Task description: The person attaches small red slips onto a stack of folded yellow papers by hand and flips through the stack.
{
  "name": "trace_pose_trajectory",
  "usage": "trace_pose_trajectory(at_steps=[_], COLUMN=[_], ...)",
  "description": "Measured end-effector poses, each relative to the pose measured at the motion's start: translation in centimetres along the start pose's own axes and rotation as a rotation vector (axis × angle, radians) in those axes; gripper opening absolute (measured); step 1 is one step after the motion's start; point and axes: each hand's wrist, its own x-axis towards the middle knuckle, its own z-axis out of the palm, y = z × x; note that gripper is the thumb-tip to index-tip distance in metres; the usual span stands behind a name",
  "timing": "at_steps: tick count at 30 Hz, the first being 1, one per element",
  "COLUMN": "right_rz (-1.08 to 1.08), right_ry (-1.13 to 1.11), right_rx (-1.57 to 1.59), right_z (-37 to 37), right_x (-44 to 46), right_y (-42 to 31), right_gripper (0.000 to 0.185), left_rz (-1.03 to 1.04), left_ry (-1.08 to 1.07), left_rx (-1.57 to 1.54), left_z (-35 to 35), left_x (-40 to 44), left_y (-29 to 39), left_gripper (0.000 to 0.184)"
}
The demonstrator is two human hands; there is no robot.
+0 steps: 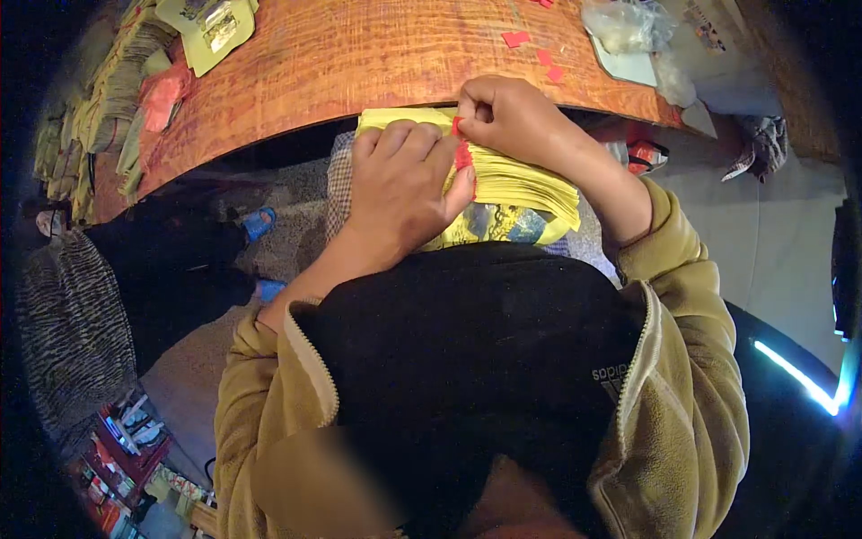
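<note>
A thick stack of yellow paper sheets (525, 184) rests on my lap at the table's edge, with dark and blue print on its near side. A narrow red strip (463, 154) runs across the stack between my hands. My left hand (400, 184) presses down on the stack's left part, fingers bent and thumb beside the strip. My right hand (512, 117) is closed in a pinch at the far end of the red strip, its fingertips against it. The underside of the stack is hidden.
Ahead is a wooden table (359, 67) with small red paper pieces (516, 39) and a plastic bag (628, 29). Yellow printed paper (215, 31) lies at the far left, near piled bundles (112, 112). Another person's dark-clothed legs (180, 287) are at the left.
</note>
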Motion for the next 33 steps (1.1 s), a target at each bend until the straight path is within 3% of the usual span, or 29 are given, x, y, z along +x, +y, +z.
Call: trace_pose_trajectory(at_steps=[6, 8, 9, 11, 12, 14, 16, 18, 20, 26, 31, 33], right_rz=[-0.123, -0.12, -0.107, 0.139, 0.112, 0.293, 0.336, 0.5, 0.467, 0.377, 0.25, 0.291], right_ry=[0.032, 0.134, 0.147, -0.029, 0.092, 0.288, 0.529, 0.499, 0.571, 0.488, 0.521, 0.536], right_rx=[-0.213, -0.193, -0.214, 0.029, 0.09, 0.009, -0.482, -0.862, -1.046, -1.278, -1.27, -1.27], right_z=[-0.2, 0.3, -0.9, -2.3, -2.4, -4.6, -6.6, -8.5, -8.5, -8.4, -8.3, -8.5], right_x=[-0.3, -0.5, -0.9, -1.1, -1.6, -2.7, -4.2, -5.0, -5.7, -5.2, -5.3, -5.3], right_y=[0.0, 0.9, 1.2, 1.7, 3.5, 6.7, 11.1, 12.1, 14.4, 14.9, 13.8, 13.5], right_gripper=[0.016, 0.021, 0.021, 0.03, 0.035, 0.035, 0.033, 0.031, 0.034, 0.037, 0.013, 0.012], left_rz=[-0.031, -0.026, -0.045, -0.067, -0.06, -0.078, -0.092, -0.117, -0.111, -0.124, -0.099, -0.085], left_ry=[-0.088, -0.103, -0.148, -0.203, -0.201, -0.131, -0.134, -0.14, -0.12, -0.113, -0.113, -0.11], left_rx=[0.049, 0.033, 0.048, 0.053, 0.05, 0.024, 0.012, 0.005, -0.02, -0.024, -0.036, -0.045], left_z=[-0.5, -0.5, -0.7, -0.8, -0.7, -0.4, -0.6, -0.7, -0.7, -0.6, -0.7, -0.6], left_x=[0.7, 1.3, 1.3, 1.1, 0.8, 0.3, 0.4, 0.5, 0.5, 0.7, 0.6, 0.5], left_y=[0.6, 1.0, 1.0, 0.9, 0.5, 0.4, 0.4, 0.4, 0.4, 0.3, 0.2, 0.1], left_gripper=[0.029, 0.031, 0.033, 0.037, 0.037, 0.04, 0.041, 0.043, 0.045, 0.042, 0.039, 0.039])
